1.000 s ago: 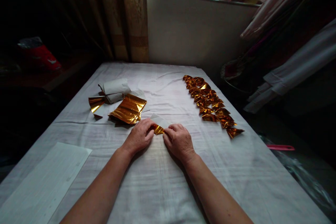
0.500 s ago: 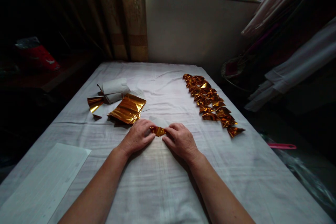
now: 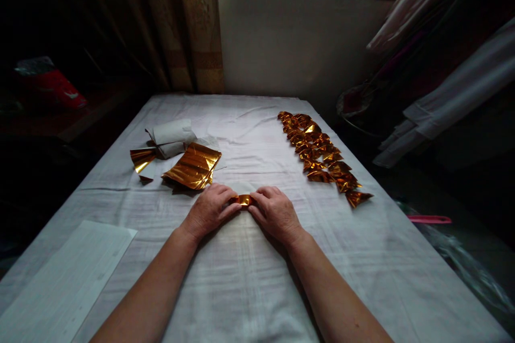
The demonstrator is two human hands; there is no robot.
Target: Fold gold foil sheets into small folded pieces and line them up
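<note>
Between my two hands is a small folded piece of gold foil paper (image 3: 244, 200), low over the white cloth. My left hand (image 3: 212, 207) pinches its left end with thumb and fingers, while my right hand (image 3: 275, 209) grips the right end the same way; the fingers hide both ends. Just beyond my left hand lies a stack of flat gold foil sheets (image 3: 193, 166). Over to the right, several folded gold foil pieces (image 3: 311, 142) are laid out in rows slanting along the table.
A white cloth (image 3: 225, 289) covers the table. Grey-white paper (image 3: 171, 136) and a curled foil sheet (image 3: 141, 158) lie at the left back, with a pale sheet (image 3: 68, 278) at the near left. Hanging clothes (image 3: 454, 102) and a pink handle (image 3: 429, 219) are beyond the right edge.
Both hands have come slightly closer together on the foil piece, and its visible middle looks narrower. The whole view has shifted a little.
</note>
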